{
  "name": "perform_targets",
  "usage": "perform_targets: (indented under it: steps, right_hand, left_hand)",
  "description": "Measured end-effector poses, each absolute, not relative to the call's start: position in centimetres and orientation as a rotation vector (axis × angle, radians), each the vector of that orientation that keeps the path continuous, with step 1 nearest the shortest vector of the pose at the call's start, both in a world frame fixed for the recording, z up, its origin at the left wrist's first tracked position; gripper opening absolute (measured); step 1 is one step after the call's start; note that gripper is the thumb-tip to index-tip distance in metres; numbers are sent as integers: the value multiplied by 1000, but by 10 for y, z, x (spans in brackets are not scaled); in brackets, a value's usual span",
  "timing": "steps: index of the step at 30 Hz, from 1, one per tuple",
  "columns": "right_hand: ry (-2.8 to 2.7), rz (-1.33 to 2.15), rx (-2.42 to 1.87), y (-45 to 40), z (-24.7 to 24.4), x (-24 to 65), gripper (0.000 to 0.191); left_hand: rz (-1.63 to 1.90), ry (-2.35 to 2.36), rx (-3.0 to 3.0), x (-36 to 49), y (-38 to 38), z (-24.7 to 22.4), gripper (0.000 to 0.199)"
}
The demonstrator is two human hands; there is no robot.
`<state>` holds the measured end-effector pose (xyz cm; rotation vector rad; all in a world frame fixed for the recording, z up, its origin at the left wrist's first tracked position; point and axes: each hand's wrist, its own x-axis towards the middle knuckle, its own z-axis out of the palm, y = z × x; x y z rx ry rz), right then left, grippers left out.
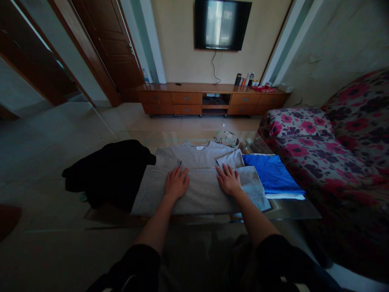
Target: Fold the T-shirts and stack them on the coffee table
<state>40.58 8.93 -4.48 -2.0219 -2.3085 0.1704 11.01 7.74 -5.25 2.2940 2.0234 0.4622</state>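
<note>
L hand [177, 182] lay palm down w/ fingers a bit apart, clamped on nothing; R hand [229, 179] matched it, also open. Both pressed on the grey shirt [202, 190], one each side of its middle, fingertips close to the edge of the near layer.

The shirt lay on the glass table [306, 211] in front of the person, collar on the far side w/ its label [199, 148] up. Sleeve ends seemed to point inward, tho the near layer partly hid them. The near part looked wide & mostly flat, w/ faint creases.

For good handling of the cloth, the pressure seemed best kept light & even, palms flat, sliding from the middle out to the sides so creases left via the edges. Pushing hard or unevenly risked dragging the top layer off the one under it, or skewing the straight edge. The side corners, well out from both palms, probably needed the same care.

Just beside the shirt on the L was a black garment [111, 174]; on the R, a blue cloth [273, 174] w/ a white layer [290, 197] showing under it. Beyond the table stood a wooden cabinet [187, 97], & to the R a floral sofa [294, 121].
</note>
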Motion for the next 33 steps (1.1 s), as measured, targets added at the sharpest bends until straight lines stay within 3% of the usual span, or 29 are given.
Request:
perform_targets:
  steps: [6, 14, 19, 23, 27, 33]
  right_hand:
    - [-2281, 167, -2080, 93, -48, 411, 61]
    - [-1967, -67, -2330, 94, -46, 445, 67]
    - [-1925, -91, -2306, 89, -37, 435, 70]
    - [-2065, 12, -2051, 53, -39, 367, 77]
    - [-2411, 215, -1600, 2, -50, 298, 66]
    - [-2453, 240, -1576, -22, -51, 308, 71]
  left_hand:
    - [346, 2018, 2279, 98, 73, -43, 55]
    - [375, 2510, 2008, 51, 63, -22, 66]
    - [328, 2499, 2005, 37, 58, -27, 65]
    - [449, 2370, 2162, 80, 45, -32, 66]
    - [453, 2017, 2394, 132, 18, -49, 59]
    - [397, 1984, 2323, 111, -9, -59, 62]
